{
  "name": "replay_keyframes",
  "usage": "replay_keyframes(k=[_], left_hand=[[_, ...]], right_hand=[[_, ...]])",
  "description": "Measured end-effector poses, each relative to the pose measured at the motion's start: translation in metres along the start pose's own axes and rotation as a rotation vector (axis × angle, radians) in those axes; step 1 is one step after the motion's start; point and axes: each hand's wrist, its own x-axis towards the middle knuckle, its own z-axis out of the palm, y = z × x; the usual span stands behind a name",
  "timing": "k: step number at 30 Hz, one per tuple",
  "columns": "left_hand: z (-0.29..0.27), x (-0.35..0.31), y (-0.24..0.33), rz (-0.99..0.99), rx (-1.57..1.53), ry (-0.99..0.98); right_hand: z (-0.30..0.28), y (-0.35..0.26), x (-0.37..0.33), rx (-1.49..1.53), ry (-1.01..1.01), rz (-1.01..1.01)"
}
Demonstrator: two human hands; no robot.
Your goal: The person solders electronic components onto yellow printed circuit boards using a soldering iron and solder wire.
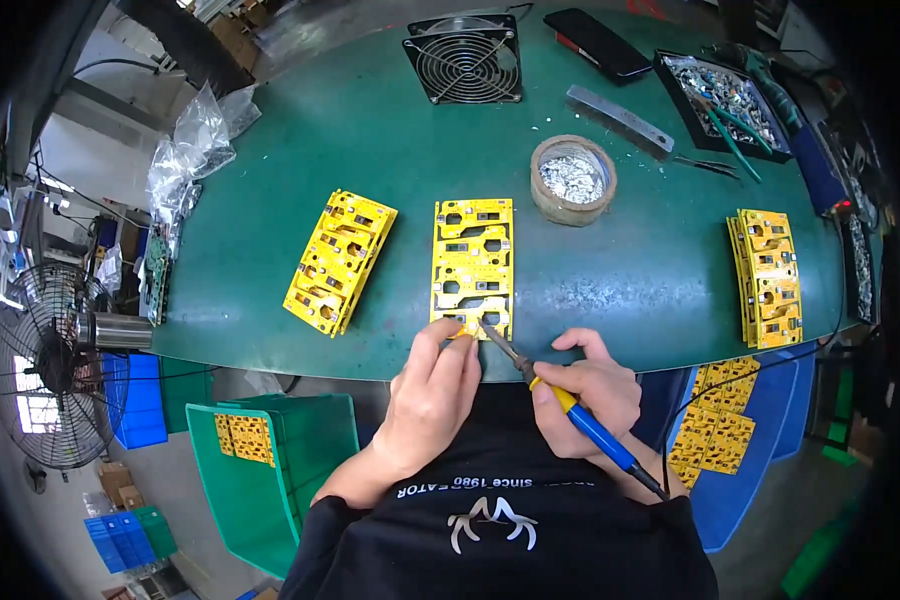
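A yellow circuit board panel (473,258) with cut-out openings and small dark parts lies flat on the green bench in front of me. My left hand (432,385) rests at its lower left corner, fingers curled together; anything pinched between the fingertips is hidden. In my right hand (592,388) is a soldering iron (583,418) with a blue and yellow handle, held like a pen. Its metal tip points up and left and meets the panel's lower end, close to my left fingertips. The right index finger is raised off the handle.
Stacked yellow panels stand left (340,262) and right (770,280). Behind are a tape-roll ring (545,190) holding silvery scraps, a small fan (467,62), a metal bar (620,121) and a parts tray (675,85) with pliers. Green (270,490) and blue (740,490) bins flank me.
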Motion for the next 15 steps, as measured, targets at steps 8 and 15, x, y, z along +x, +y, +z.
replay_keyframes(k=[8,15], left_hand=[[0.0016,-0.0006,-0.0003,-0.006,-0.012,0.001],[0.0009,-0.0001,0.0002,0.02,-0.017,0.016]], right_hand=[[-0.0033,-0.0011,0.0015,-0.01,-0.004,-0.015],[-0.0031,-0.0035,0.0031,-0.007,-0.01,-0.005]])
